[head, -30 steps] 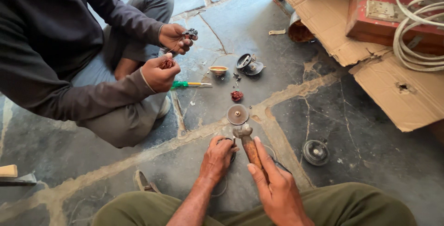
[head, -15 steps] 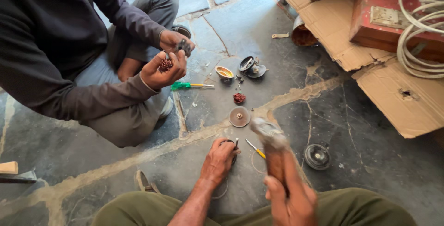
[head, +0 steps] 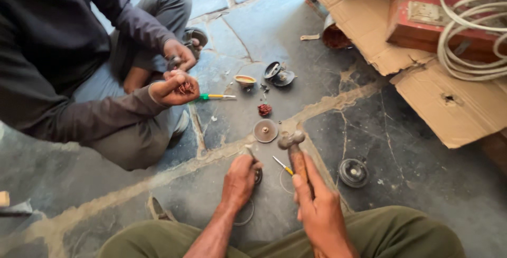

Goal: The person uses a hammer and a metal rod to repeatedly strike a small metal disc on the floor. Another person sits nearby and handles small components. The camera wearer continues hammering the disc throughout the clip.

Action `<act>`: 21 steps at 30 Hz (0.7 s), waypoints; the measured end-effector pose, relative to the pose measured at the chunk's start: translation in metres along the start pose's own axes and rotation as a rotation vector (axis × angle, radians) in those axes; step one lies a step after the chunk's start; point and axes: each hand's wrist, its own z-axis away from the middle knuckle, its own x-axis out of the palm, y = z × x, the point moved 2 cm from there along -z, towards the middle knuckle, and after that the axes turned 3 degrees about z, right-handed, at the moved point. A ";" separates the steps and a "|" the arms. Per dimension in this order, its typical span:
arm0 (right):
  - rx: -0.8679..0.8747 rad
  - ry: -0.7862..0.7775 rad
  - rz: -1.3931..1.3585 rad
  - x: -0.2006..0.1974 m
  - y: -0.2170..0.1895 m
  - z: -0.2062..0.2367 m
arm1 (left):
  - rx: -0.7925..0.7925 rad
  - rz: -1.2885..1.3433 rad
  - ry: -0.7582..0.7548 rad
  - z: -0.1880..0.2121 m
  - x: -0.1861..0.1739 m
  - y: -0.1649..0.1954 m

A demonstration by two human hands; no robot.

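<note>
Right hand (head: 322,210): grip closed round hammer (head: 293,149) handle, head raised.
Left hand (head: 240,181): grip pins a small round part (head: 257,175) to floor (head: 401,184), just left of hammer.

Olive-green trousers (head: 401,231), a brown-handled hammer (head: 296,155), a green-handled screwdriver (head: 214,97), grey floor (head: 422,184).

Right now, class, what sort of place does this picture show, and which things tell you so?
Probably an informal floor-level repair workshop. A cracked stone floor bears scattered round metal parts; the right hand grips a hammer; torn cardboard and coiled white cable lie nearby.
</note>
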 end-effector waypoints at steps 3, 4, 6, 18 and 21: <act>0.068 -0.008 -0.186 -0.004 -0.001 -0.009 | -0.046 0.032 0.054 -0.003 -0.003 0.002; 0.095 -0.019 -0.227 -0.005 -0.001 -0.012 | -0.012 0.034 0.061 -0.005 -0.003 0.005; 0.152 -0.054 -0.308 -0.005 -0.001 -0.015 | 0.044 0.035 0.079 -0.003 -0.006 0.009; 0.127 -0.096 -0.242 0.000 0.000 -0.010 | 0.101 -0.014 0.055 -0.001 -0.009 0.016; 0.088 -0.080 -0.189 0.002 -0.002 -0.008 | 0.083 -0.019 0.002 0.000 -0.005 0.013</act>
